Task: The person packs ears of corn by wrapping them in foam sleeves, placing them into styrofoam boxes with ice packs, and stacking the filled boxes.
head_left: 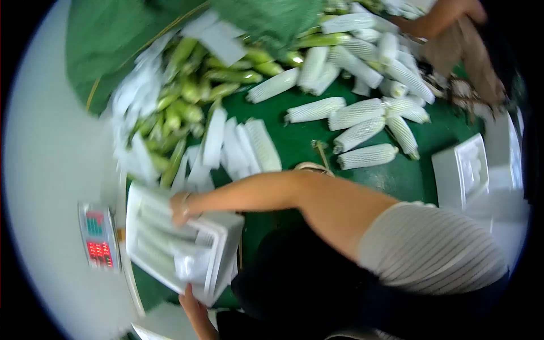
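Observation:
A white foam box (pixel 225 238) is tilted at the lower left, its opening facing me. Inside lie several ears of corn in white foam netting (pixel 156 241) and a shiny white plastic packet (pixel 191 265). My right hand (pixel 181 208) reaches over the upper rim onto the wrapped corn; its fingers are blurred and partly hidden. At the lower corner, my left hand (pixel 192 301) grips the box from outside, thumb near the rim and most fingers hidden underneath.
Bare green-husked corn (pixel 184 107) is piled at upper left beside loose foam sleeves (pixel 139 93). Netted corn (pixel 362 130) lies across the green floor. A scale with red digits (pixel 100 249) stands left. Other foam boxes (pixel 462 170) are at right; another person's arm (pixel 439 20) shows upper right.

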The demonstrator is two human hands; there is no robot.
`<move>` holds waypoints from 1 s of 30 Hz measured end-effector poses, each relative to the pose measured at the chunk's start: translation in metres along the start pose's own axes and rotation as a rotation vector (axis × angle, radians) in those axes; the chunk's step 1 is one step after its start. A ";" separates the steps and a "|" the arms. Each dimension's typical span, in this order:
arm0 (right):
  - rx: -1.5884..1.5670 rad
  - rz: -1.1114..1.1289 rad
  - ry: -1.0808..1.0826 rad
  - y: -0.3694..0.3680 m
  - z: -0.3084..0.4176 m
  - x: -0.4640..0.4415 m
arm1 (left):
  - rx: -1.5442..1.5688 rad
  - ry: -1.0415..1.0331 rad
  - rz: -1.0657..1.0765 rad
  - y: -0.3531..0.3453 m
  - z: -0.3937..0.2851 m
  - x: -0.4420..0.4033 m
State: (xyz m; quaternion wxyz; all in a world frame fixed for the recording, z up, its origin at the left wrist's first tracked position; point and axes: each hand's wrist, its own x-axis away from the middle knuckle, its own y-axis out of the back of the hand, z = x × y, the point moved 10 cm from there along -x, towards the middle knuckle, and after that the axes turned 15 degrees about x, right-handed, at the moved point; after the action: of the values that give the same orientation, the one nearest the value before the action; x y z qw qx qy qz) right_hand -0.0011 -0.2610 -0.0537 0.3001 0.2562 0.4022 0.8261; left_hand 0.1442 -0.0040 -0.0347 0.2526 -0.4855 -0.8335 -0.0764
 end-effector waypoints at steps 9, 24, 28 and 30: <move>0.462 -0.352 0.489 0.077 0.112 0.127 | -0.428 -0.142 -0.118 -0.032 0.001 0.003; 0.903 -0.673 0.834 0.060 0.148 0.194 | -0.436 -0.280 -0.153 -0.026 0.001 0.009; 0.829 -0.564 0.947 0.039 0.130 0.212 | -0.402 -0.214 -0.126 -0.023 0.003 0.008; 0.518 -0.294 0.925 0.046 0.119 0.198 | -0.345 -0.186 -0.112 -0.023 0.007 0.006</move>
State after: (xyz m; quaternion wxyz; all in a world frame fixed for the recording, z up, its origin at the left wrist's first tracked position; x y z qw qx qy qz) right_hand -0.0715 -0.0840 0.0854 0.1312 -0.1270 0.7140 0.6759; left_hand 0.1200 -0.0084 -0.0355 0.0828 -0.4795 -0.8534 -0.1867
